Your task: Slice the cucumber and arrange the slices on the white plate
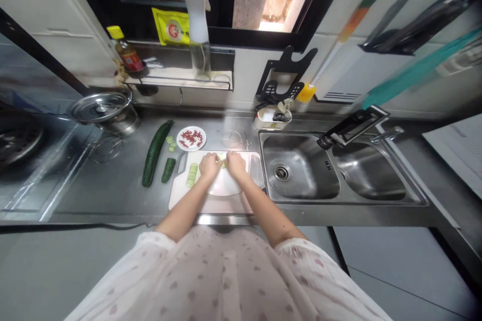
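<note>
My left hand (210, 165) and my right hand (236, 164) meet over a white plate (225, 186), fingers pinched together. Pale green cucumber pieces (222, 158) show between the fingertips, mostly hidden by them. The plate rests on a light cutting board (178, 195). On the board's left side lies an overlapping row of cucumber slices (192, 175). Left of the board are a short cut cucumber piece (168, 169), a long whole cucumber (156, 154) and a few loose slices (171, 144). Behind the board stands a small plate (181, 141) with chopped red bits.
A double steel sink (299, 160) with a black faucet (352, 128) is to the right. A lidded pot (103, 113) stands at the left rear. A narrow shelf (173, 80) holds bottles above. A utensil caddy (273, 118) sits behind the sink.
</note>
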